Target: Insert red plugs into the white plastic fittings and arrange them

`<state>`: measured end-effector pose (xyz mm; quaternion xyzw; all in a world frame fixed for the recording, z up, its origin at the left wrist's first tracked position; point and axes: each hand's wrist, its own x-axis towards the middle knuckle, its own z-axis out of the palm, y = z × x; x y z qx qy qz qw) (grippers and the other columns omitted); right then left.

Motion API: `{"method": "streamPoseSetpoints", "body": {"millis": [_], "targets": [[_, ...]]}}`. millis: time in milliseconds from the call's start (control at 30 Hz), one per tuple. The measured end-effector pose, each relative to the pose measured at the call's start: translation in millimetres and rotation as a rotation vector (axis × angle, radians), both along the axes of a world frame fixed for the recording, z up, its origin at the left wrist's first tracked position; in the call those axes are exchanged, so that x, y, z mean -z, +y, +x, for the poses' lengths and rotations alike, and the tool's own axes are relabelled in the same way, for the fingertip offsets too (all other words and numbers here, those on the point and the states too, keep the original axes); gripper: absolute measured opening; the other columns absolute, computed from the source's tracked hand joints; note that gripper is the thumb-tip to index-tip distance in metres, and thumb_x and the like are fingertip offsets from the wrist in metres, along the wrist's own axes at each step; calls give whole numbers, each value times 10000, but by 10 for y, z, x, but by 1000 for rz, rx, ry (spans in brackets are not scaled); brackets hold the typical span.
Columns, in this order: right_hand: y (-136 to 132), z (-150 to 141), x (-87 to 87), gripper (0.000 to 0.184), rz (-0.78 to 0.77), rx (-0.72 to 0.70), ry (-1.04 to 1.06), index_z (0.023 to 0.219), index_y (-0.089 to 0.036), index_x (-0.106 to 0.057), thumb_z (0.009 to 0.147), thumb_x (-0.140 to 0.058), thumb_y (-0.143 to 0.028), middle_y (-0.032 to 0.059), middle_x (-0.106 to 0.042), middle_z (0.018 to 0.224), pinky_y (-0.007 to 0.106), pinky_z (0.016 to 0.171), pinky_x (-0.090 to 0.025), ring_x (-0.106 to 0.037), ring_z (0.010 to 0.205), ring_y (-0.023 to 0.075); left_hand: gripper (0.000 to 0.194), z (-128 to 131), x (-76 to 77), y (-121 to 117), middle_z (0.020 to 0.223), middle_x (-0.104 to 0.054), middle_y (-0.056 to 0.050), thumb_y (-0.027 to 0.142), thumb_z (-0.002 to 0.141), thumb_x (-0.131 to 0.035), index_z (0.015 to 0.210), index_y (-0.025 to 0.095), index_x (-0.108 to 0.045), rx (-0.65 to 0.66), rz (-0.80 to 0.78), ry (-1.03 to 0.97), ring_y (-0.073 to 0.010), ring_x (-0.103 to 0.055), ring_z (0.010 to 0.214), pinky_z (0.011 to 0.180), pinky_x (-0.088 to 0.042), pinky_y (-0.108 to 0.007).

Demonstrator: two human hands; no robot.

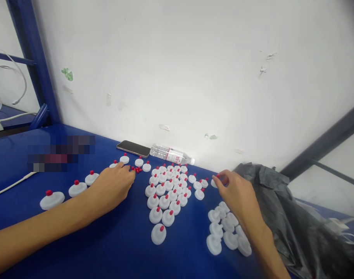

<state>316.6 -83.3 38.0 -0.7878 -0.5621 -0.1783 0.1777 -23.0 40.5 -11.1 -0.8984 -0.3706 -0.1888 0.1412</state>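
Note:
My left hand (pixel 114 181) is curled palm-down over the table, its fingertips at a small pile of red tips (pixel 138 170); whatever they pinch is hidden. At the right, my right hand (pixel 236 192) pinches the red top of a white round cap (pixel 213 182), thumb and forefinger together. Between my hands stands a dense group of white round caps with red tips (pixel 164 202). More red-tipped caps (pixel 77 188) form a line beside my left forearm. Below my right hand lies a cluster of plain white caps (pixel 216 230) without red tips.
A phone (pixel 133 148) and a clear plastic bottle (pixel 171 154) lie along the wall. A black plastic bag (pixel 284 217) bulges at the right. Blue posts (pixel 38 58) frame the blue table (pixel 107 248). A white cable (pixel 12 185) and a blurred-out item are at the left.

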Motion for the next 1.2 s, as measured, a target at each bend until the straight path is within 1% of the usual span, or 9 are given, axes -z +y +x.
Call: {"method": "streamPoseSetpoints", "body": {"millis": [100,233,333,467,600,767,933,1067,1200], "targets": [[11,52,82,140,-121,20,34,812,-228,-682,878,-624,-337,17,-694,680,310,575,-372,-642,623,219,199,2,1,4,753,-663,-132,0,820,-538,743,144,-653,-56,-32,121,-325,-621,747,560,-477,-347],[39,37,146,153,-234,5,81,815,-237,-697,885,-618,-348,17,-740,739,288,574,-383,-685,682,211,241,13,-9,8,823,-675,-127,-29,825,-501,810,150,-663,-94,-84,186,-327,-641,803,619,-511,-385],[47,27,103,238,-273,31,101,907,-253,-699,948,-532,-417,12,-762,806,281,612,-415,-707,761,207,224,33,-26,0,849,-673,-128,-17,817,-509,852,147,-658,-112,-128,200,-335,-644,839,627,-512,-388],[-2,87,-2,306,-294,169,63,956,-255,-688,974,-454,-452,51,-760,868,337,669,-437,-708,824,268,222,78,-62,-46,904,-667,-125,29,865,-466,938,149,-638,-117,-177,184,-329,-649,868,626,-507,-394],[-86,180,15,354,-393,250,37,879,-229,-696,932,-488,-511,115,-734,801,408,696,-452,-703,831,344,182,118,-83,-93,921,-656,-106,75,896,-459,927,171,-611,-92,-194,163,-320,-645,883,658,-501,-410],[-135,223,158,266,-487,241,58,879,-227,-705,843,-608,-472,117,-735,841,408,676,-463,-711,810,338,169,132,-84,-127,928,-643,-80,77,907,-458,905,192,-582,-64,-192,149,-309,-642,889,616,-462,-383],[-139,206,194,166,-451,203,47,909,-230,-706,775,-674,-322,105,-732,865,365,660,-439,-707,822,314,176,134,-85,-145,916,-625,-66,76,922,-460,904,196,-587,-30,-163,135,-296,-637,854,549,-385,-344],[-119,179,113,183,-327,163,23,983,-206,-674,844,-556,-221,103,-706,843,358,679,-434,-692,810,288,185,145,-42,-128,924,-626,-60,78,921,-477,954,200,-612,-2,-136,100,-283,-632,798,521,-323,-320],[-53,114,9,228,-145,112,24,1106,-222,-611,906,-510,-260,91,-673,994,350,711,-460,-675,840,247,191,149,1,-113,935,-639,-43,114,947,-471,1026,219,-610,46,-124,18,-259,-637,766,524,-320,-310]]}}
